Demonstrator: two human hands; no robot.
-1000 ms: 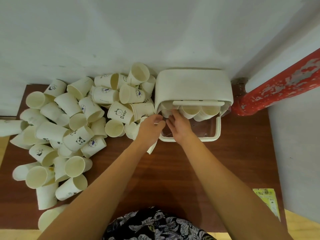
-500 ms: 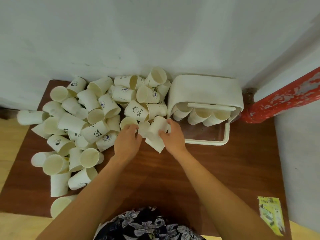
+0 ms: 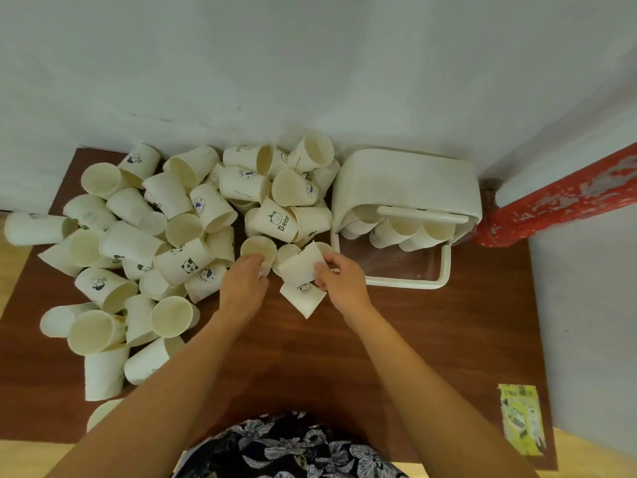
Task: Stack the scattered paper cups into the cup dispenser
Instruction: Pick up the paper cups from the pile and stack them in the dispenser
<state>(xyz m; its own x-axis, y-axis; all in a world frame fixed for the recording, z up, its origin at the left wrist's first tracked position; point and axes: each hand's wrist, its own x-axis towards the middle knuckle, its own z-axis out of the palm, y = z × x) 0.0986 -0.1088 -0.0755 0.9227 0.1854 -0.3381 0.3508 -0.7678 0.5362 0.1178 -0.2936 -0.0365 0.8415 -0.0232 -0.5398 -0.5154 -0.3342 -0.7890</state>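
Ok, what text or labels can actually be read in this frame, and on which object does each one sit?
"Bear": under a bear face on a white paper cup lying near the white plastic cup dispenser.
"LLO": the visible end of a word on the white cup behind it.
Round printed logos on several other cups: too small to read.
Yellow-green printed leaflet at the brown wooden table's corner: blurred, unreadable.

Bare table (image 3: 310, 357) lies open between the forearms and toward the near edge. To the left, the heap of paper cups (image 3: 144, 243) blocks passage back to the wall. The cup dispenser (image 3: 406, 181) stands against the wall (image 3: 310, 63) at right, its open flap (image 3: 410, 282) projecting forward. Beyond it, a red pipe (image 3: 558, 198) closes the corner.
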